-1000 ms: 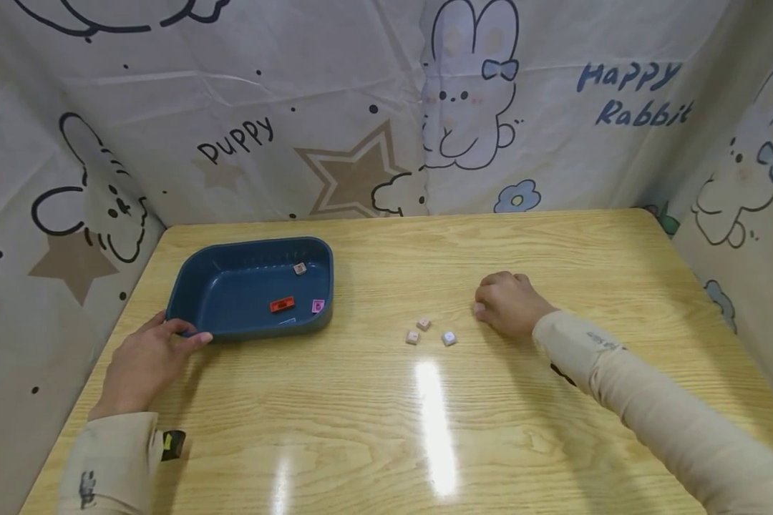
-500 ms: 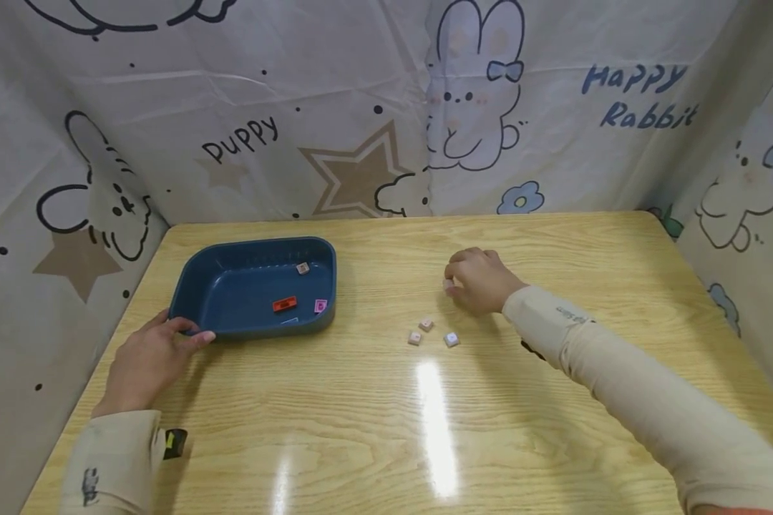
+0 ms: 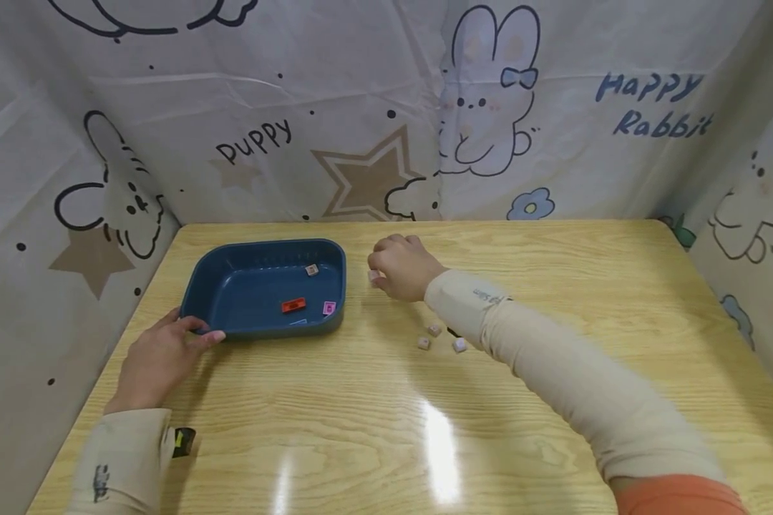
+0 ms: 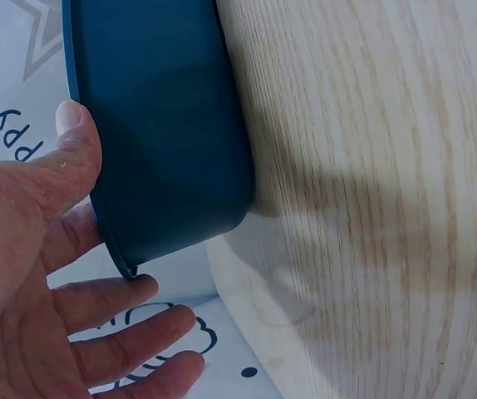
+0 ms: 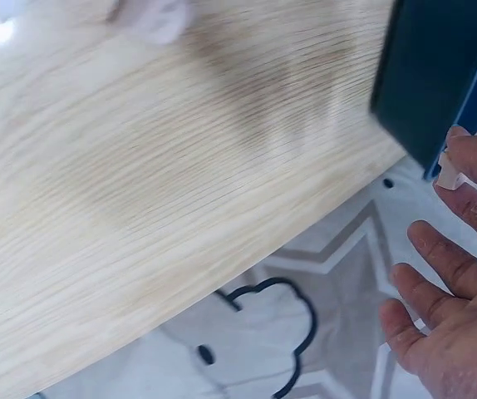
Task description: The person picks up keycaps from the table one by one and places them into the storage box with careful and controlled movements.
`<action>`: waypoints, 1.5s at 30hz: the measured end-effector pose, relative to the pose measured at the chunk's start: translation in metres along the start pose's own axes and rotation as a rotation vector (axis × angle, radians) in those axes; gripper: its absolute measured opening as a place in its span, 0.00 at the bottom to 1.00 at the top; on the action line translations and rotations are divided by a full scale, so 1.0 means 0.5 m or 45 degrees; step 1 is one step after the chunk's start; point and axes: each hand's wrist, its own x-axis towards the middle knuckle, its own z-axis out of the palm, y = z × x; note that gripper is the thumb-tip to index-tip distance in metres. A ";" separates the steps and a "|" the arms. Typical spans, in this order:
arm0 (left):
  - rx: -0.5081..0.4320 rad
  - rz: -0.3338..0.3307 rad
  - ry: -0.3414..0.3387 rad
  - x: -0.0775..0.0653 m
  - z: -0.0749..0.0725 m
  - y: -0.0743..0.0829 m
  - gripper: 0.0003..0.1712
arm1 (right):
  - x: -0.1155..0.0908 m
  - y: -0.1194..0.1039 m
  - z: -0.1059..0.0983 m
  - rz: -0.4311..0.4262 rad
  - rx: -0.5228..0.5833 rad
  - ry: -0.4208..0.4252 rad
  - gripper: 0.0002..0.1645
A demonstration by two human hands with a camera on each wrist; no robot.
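While the left hand (image 3: 159,359) pinches the blue tub (image 3: 245,292) at its near left corner, the right hand (image 3: 404,267) holds a pale block (image 3: 373,276) between thumb and finger, just right of the tub. Three little blocks (image 3: 424,343) sit on the table (image 3: 335,422), and a red block (image 3: 293,305) and a pink block (image 3: 329,308) lie inside the tub.

You face a backdrop (image 3: 361,79) reading "Puppy" (image 3: 255,141) and, farther right, "Happy Rabbit" (image 3: 657,104); you cannot read the marks (image 3: 100,483) on your left sleeve (image 3: 132,450)
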 end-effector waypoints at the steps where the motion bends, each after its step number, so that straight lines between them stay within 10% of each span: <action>1: 0.000 0.001 0.005 0.000 0.001 0.000 0.32 | 0.009 -0.010 -0.001 -0.008 -0.005 -0.003 0.09; 27: -0.037 -0.019 0.029 -0.004 -0.001 -0.001 0.32 | 0.107 -0.138 0.017 -0.057 -0.091 -0.122 0.28; 45: -0.016 0.005 0.059 -0.002 0.002 0.001 0.29 | 0.008 0.014 0.040 0.121 0.008 -0.119 0.28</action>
